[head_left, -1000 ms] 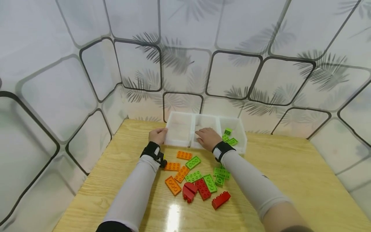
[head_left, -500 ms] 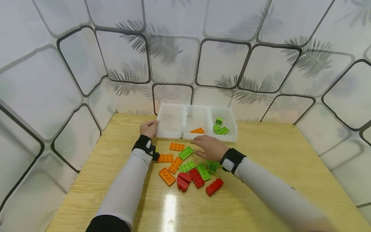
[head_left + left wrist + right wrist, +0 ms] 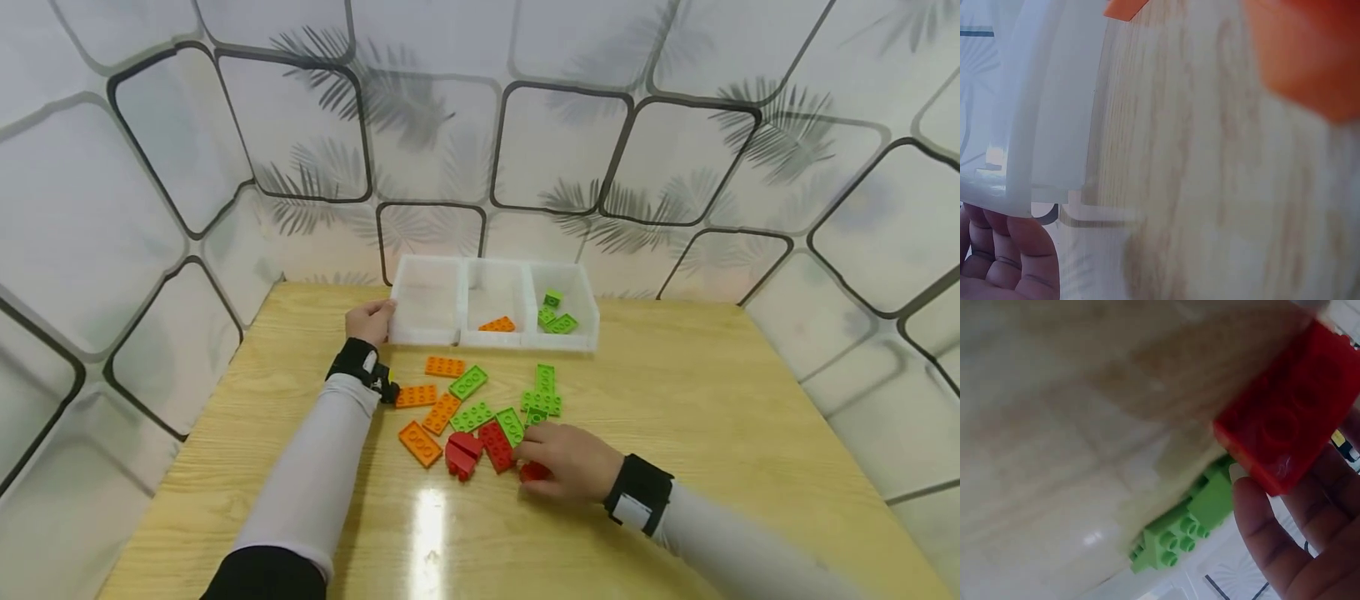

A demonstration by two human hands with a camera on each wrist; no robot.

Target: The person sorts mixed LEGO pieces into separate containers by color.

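Observation:
At the tray's left wall, my left hand (image 3: 368, 322) grips the white three-compartment tray (image 3: 423, 340). In the left wrist view, its fingers (image 3: 1034, 245) are bent up under the rim (image 3: 1019, 194); the thumb is out of sight there. Close to the front of the brick pile, my right hand (image 3: 573, 462) holds a red toy brick (image 3: 536, 472), partly hidden by the fingers. The right wrist view has this red brick (image 3: 1291, 419) tilted, hollow underside showing, between thumb and fingers. Just left of it lie another red brick (image 3: 495, 447) and a green brick (image 3: 511, 425).
An orange brick (image 3: 497, 325) lies in the tray's middle compartment, and several green bricks (image 3: 560, 323) in the right one. Loose orange bricks (image 3: 420, 444), green bricks (image 3: 542, 403) and red rounded pieces (image 3: 462, 455) spread over the wooden table (image 3: 675, 400). A patterned curtain stands behind.
My right hand has left the middle compartment, where an orange brick now shows, and come back toward me to the red brick. My left hand stays at the tray. The head view has shifted.

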